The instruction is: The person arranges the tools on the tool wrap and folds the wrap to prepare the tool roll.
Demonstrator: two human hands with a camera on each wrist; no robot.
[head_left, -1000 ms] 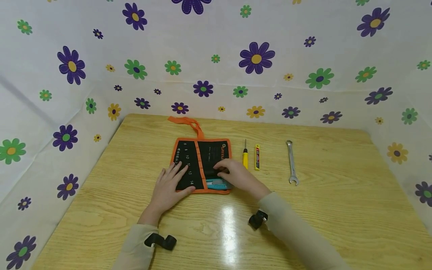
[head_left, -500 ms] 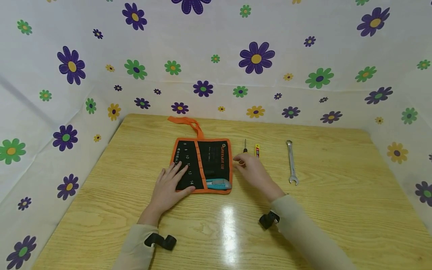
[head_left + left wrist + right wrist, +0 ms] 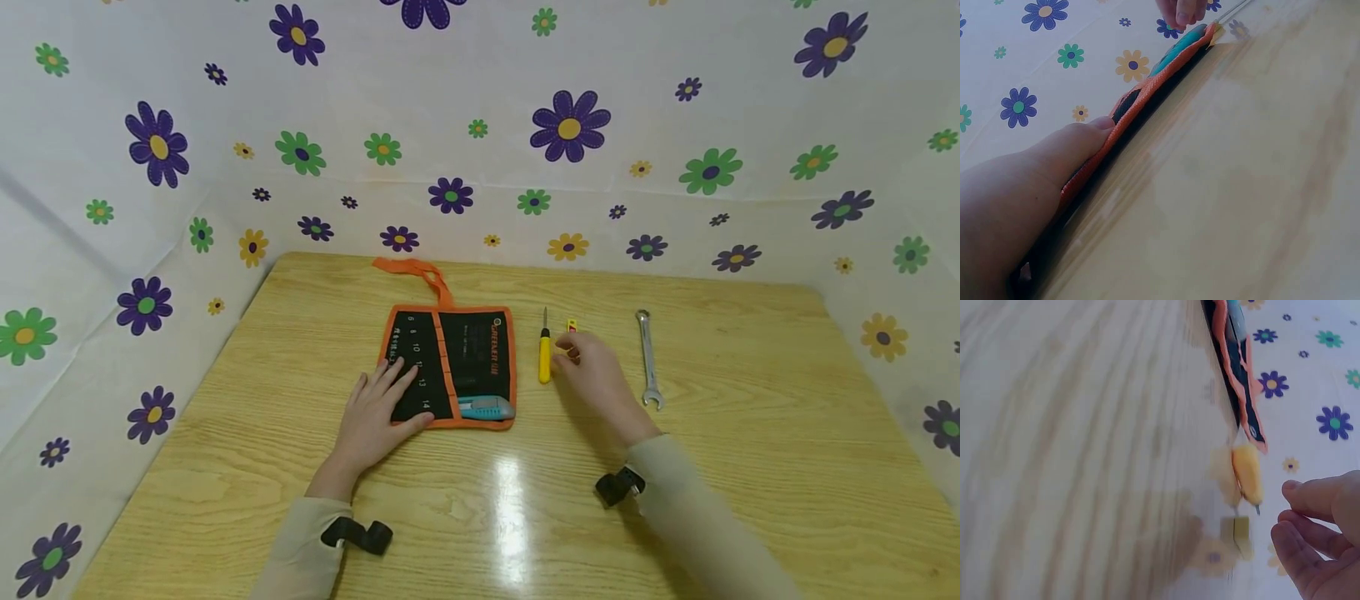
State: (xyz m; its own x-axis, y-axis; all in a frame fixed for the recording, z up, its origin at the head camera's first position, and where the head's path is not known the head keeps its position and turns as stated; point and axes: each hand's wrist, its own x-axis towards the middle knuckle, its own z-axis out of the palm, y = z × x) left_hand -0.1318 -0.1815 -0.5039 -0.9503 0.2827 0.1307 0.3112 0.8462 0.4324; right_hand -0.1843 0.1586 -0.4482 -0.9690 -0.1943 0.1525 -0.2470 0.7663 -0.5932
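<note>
My left hand [image 3: 371, 423] rests with spread fingers on the left part of a black tool pouch [image 3: 476, 354] with orange edging. A teal utility knife [image 3: 486, 407] lies in the pouch's lowest right slot. To the right, my right hand [image 3: 597, 377] hovers over a small yellow box [image 3: 572, 325], hiding most of it in the head view. Its thumb and fingers are bent but apart, holding nothing, as the right wrist view shows; there the yellow box [image 3: 1242, 531] stays on the table below. Beside that hand lies a yellow-handled screwdriver [image 3: 544, 360].
A combination wrench [image 3: 648, 358] lies on the wooden table [image 3: 772, 433], right of the right hand. An orange strap [image 3: 420, 271] trails from the pouch's far edge. Flower-printed cloth [image 3: 450, 142] stands behind and beside the table.
My right hand has moved right, from the pouch past the screwdriver to the yellow box. The utility knife and screwdriver are now uncovered. My left hand has stayed put.
</note>
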